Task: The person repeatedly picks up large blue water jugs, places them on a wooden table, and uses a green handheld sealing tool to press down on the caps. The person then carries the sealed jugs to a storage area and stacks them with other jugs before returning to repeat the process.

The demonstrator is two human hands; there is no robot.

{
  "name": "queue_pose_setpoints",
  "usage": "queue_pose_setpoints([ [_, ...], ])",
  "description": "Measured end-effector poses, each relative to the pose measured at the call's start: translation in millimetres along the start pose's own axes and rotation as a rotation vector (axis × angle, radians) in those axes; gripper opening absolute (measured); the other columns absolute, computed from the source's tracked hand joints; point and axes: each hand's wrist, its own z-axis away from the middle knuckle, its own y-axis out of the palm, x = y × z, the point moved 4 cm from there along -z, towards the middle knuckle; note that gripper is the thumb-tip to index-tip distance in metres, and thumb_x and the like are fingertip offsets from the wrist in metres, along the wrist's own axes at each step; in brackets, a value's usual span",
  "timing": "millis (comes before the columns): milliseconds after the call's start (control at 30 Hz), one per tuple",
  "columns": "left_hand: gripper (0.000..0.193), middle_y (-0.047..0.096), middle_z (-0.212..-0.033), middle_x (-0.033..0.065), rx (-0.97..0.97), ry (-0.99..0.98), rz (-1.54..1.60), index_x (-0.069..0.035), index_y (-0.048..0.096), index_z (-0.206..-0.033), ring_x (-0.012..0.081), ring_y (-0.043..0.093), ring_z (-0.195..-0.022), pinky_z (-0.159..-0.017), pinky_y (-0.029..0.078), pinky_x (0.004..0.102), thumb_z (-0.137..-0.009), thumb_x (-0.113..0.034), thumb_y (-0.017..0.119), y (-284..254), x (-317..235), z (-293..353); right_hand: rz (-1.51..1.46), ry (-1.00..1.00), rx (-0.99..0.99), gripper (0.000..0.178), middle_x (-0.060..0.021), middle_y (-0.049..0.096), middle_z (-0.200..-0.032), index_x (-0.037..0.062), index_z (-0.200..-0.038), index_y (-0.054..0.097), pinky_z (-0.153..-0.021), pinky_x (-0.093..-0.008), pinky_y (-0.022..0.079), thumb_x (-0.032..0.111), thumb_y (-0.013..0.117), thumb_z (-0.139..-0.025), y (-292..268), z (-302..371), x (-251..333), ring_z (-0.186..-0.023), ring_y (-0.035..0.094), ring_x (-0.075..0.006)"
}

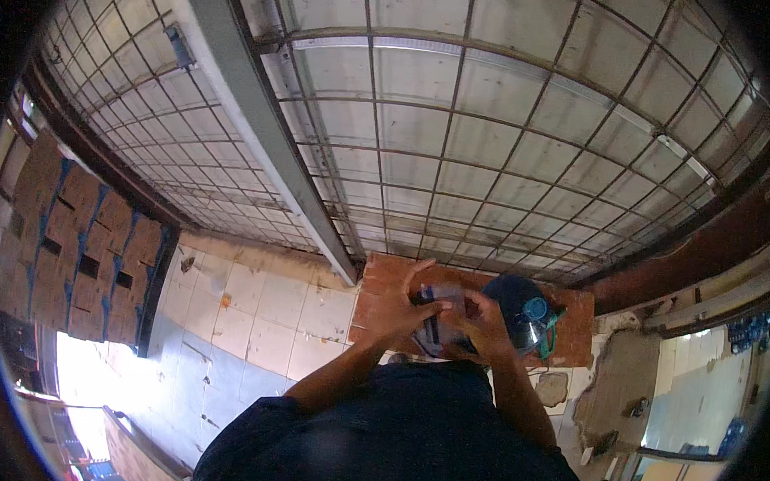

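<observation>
My left hand and my right hand meet over a reddish-brown bench top. Between them is a small, pale, translucent flat piece, perhaps plastic; its exact kind is too blurred to tell. My left thumb reaches across to its lower edge, while one left finger sticks out upward. The right fingers are bent together at its right side. Just right of my right hand stands a large, dark blue water bottle with a blue cap and a green handle. A greyish, dark-striped thing shows partly below my hands.
The reddish-brown bench stands against a wire grid backed by pale panels. A grey metal post slants down at its left end. Stacked brown cartons stand at the far left. Stained tiles cover the floor.
</observation>
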Motion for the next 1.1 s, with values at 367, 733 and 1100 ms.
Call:
queue_pose_setpoints([
  [367,0.063,0.067,-0.091,0.0085,0.131,-0.533,0.288,-0.01,0.036,-0.145,0.0113,0.063,-0.077,-0.066,0.051,0.0257,-0.09,-0.001,0.063,3.6,39.4,11.2,-0.531,0.157,-0.278,0.013,-0.005,0.065,-0.086,0.0012,-0.093,0.067,-0.065,-0.03,0.051,0.01,0.072,-0.085,0.4,-10.6,-143.3,-0.077,0.061,-0.0131],
  [733,0.056,0.072,-0.087,0.013,-0.07,-0.572,0.231,-0.009,0.042,-0.139,0.0149,0.067,-0.077,-0.066,0.053,0.0272,-0.089,-0.003,0.065,-17.6,73.6,35.5,0.28,0.779,-0.003,0.023,-0.0064,0.064,-0.088,0.0046,-0.101,0.066,-0.06,-0.0312,0.049,0.025,0.065,-0.091,64.8,-54.5,-438.9,-0.076,0.06,-0.0167],
  [1100,0.063,0.067,-0.109,0.0166,0.23,-0.549,0.316,-0.008,0.04,-0.141,0.0211,0.067,-0.09,-0.077,0.055,0.0351,-0.087,-0.008,0.071,31.5,50.7,26.4,-0.615,0.363,-0.082,0.035,-0.0087,0.068,-0.094,0.0019,-0.107,0.067,-0.074,-0.0344,0.053,0.033,0.064,-0.092,10.8,16.7,-132.4,-0.089,0.065,-0.0207],
])
